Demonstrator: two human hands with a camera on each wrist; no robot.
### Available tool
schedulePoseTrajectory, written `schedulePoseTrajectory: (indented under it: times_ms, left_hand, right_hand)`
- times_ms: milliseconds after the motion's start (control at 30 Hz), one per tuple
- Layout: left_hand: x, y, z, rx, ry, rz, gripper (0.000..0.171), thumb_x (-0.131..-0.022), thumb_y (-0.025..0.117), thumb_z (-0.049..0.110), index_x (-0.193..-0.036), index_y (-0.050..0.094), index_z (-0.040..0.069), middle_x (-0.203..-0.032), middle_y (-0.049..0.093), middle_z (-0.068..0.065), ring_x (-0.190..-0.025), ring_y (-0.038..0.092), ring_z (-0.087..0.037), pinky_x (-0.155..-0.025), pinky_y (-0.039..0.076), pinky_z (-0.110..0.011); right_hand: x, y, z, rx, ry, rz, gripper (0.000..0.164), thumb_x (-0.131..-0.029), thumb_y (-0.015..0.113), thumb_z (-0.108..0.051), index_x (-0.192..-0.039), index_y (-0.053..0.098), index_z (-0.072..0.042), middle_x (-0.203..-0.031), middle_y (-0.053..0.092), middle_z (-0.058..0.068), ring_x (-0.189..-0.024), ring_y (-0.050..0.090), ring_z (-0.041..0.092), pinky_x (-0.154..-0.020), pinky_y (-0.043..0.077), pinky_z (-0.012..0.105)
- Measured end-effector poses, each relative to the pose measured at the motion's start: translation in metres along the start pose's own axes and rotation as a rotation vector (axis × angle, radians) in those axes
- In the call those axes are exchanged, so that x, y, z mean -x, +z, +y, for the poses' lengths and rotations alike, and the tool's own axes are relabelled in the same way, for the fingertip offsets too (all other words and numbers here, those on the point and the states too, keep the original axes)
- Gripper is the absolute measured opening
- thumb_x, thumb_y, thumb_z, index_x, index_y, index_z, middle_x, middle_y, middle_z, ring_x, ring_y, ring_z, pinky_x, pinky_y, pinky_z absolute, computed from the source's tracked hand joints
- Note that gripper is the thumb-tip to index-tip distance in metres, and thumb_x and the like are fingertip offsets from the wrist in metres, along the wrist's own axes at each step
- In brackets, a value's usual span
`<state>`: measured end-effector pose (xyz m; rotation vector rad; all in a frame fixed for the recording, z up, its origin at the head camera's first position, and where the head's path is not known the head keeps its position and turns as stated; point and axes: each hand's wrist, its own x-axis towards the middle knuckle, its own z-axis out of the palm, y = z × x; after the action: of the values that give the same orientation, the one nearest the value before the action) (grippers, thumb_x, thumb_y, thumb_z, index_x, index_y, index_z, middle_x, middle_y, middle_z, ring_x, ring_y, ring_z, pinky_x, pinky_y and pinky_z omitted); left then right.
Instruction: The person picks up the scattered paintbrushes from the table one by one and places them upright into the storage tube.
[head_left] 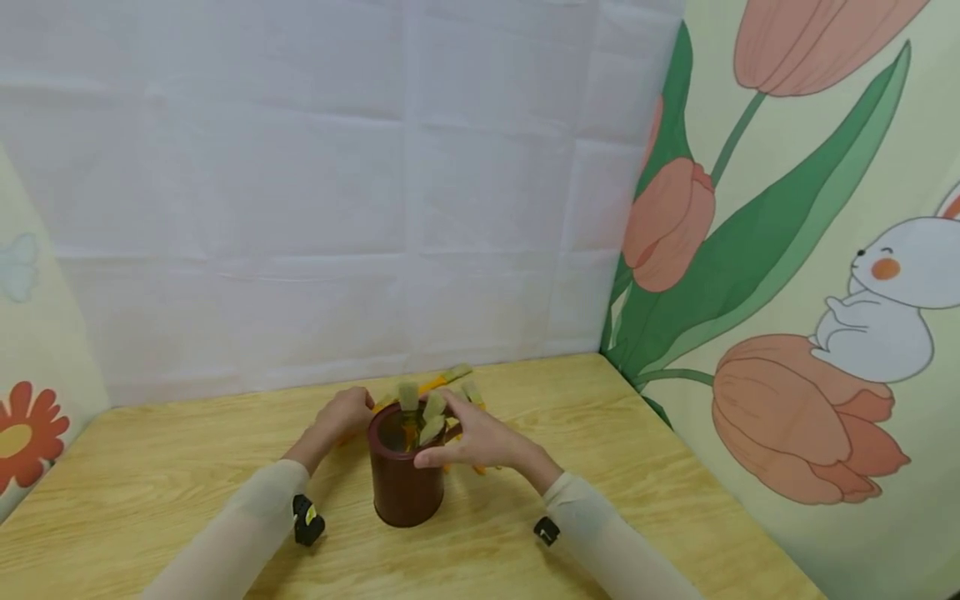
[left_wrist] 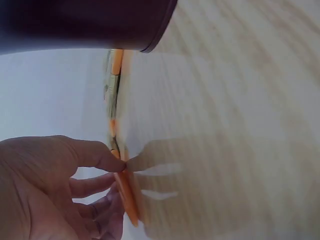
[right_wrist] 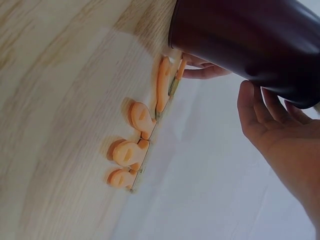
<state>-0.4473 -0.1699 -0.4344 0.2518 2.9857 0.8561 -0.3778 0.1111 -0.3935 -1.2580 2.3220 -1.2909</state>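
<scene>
A dark reddish-brown mug (head_left: 407, 492) stands upright on the table, with several paintbrushes (head_left: 408, 396) in it, pale bristles up. My right hand (head_left: 480, 437) holds the mug near its rim on the handle side, thumb at the front edge and fingers farther back. Left of and behind the mug, my left hand (head_left: 347, 414) is low over the tabletop. In the left wrist view its thumb and fingers pinch the orange handle (left_wrist: 128, 200) of a paintbrush lying there. The mug partly hides that brush in the head view.
Behind the mug another paintbrush (head_left: 450, 377) lies on the wood-grain table (head_left: 187, 475). Several orange handles with rounded ends (right_wrist: 129, 153) lie in a row in the right wrist view. A white sheet (head_left: 300, 208) hangs at the back, a tulip-patterned panel (head_left: 787, 275) at the right.
</scene>
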Motion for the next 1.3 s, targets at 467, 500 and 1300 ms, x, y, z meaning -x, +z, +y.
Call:
schedulePoseTrajectory:
  times_ms: [467, 500, 1300]
  left_hand:
    - [-0.016, 0.012, -0.006, -0.082, 0.199, 0.062, 0.031, -0.093, 0.072, 0.027, -0.087, 0.069, -0.003, -0.075, 0.055, -0.006, -0.067, 0.045, -0.018, -0.057, 0.039, -0.035]
    - [-0.018, 0.012, -0.009, -0.07, 0.202, 0.069, 0.031, -0.092, 0.072, 0.027, -0.088, 0.069, -0.004, -0.076, 0.057, -0.007, -0.066, 0.045, -0.018, -0.057, 0.039, -0.035]
    - [0.0, -0.017, -0.012, 0.204, 0.216, 0.14, 0.033, -0.1, 0.065, 0.022, -0.12, 0.066, -0.004, -0.111, 0.069, -0.018, -0.099, 0.066, -0.034, -0.08, 0.055, -0.049]
  right_hand:
    - [0.0, -0.002, 0.002, -0.015, 0.001, -0.01, 0.075, -0.089, 0.074, -0.057, -0.149, 0.038, -0.03, -0.134, 0.053, -0.008, -0.115, 0.058, 0.009, -0.095, 0.051, 0.043]
    - [0.0, -0.001, 0.002, -0.013, 0.003, -0.01, 0.076, -0.089, 0.074, -0.057, -0.15, 0.038, -0.03, -0.134, 0.053, -0.008, -0.116, 0.058, 0.009, -0.095, 0.051, 0.041]
    - [0.002, -0.001, -0.001, 0.013, 0.039, 0.005, 0.08, -0.088, 0.075, -0.058, -0.152, 0.036, -0.031, -0.137, 0.05, -0.009, -0.118, 0.056, 0.009, -0.097, 0.049, 0.046]
